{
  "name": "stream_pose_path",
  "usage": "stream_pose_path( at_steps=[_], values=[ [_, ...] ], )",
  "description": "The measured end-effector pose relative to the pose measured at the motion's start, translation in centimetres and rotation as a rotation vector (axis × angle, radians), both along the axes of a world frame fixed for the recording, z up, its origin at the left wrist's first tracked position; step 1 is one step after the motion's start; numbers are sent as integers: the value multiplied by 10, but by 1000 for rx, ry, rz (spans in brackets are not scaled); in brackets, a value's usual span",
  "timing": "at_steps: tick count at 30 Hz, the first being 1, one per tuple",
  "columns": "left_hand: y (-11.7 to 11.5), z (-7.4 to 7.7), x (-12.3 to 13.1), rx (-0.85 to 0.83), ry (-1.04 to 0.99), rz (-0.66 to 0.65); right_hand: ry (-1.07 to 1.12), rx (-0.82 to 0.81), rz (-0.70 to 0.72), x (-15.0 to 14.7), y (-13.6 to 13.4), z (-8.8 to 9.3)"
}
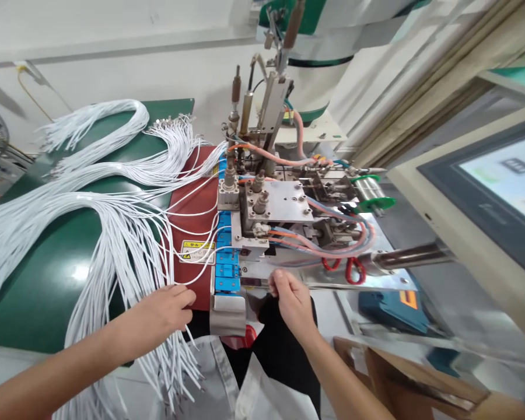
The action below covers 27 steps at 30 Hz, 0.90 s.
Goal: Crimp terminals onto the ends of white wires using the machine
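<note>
your left hand (175,306) curls by thin white cables (114,233) draped over the glossy green tabletop (39,291), its fingers' pinch unclear, while your right hand (293,297) presses fingers together near blue rectangular clamps (227,271) that likely keep cables spaced.

Has a plain white wall (166,81) behind, beige fabric-like folds (459,76) at upper right, and a glossy dark-green tabletop (30,291) bearing bright glare (81,272) at left.

Left of the metal machine (284,201), a green counter (30,303) carries bundles of white cables (114,169); just beside the machine, a red-brown panel (203,294) bears a yellow-topped warning label (196,245).
</note>
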State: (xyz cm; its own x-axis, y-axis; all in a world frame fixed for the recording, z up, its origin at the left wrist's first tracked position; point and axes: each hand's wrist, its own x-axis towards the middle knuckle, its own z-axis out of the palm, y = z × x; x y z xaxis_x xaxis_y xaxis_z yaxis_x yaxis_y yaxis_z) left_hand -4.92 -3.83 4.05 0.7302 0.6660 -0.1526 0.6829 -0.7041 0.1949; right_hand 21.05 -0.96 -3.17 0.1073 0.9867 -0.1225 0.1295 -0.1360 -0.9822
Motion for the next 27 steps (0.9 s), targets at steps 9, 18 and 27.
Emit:
stream_pose_path(
  at_steps=[9,18,27],
  values=[
    [-7,25,-11,-313,16,111,-79,6,10,11,-6,-2],
    [12,0,58,-233,-476,264,-4,148,170,-4,-20,16],
    [16,-23,74,-174,-728,480,-4,165,139,-27,-12,34]
  ],
)
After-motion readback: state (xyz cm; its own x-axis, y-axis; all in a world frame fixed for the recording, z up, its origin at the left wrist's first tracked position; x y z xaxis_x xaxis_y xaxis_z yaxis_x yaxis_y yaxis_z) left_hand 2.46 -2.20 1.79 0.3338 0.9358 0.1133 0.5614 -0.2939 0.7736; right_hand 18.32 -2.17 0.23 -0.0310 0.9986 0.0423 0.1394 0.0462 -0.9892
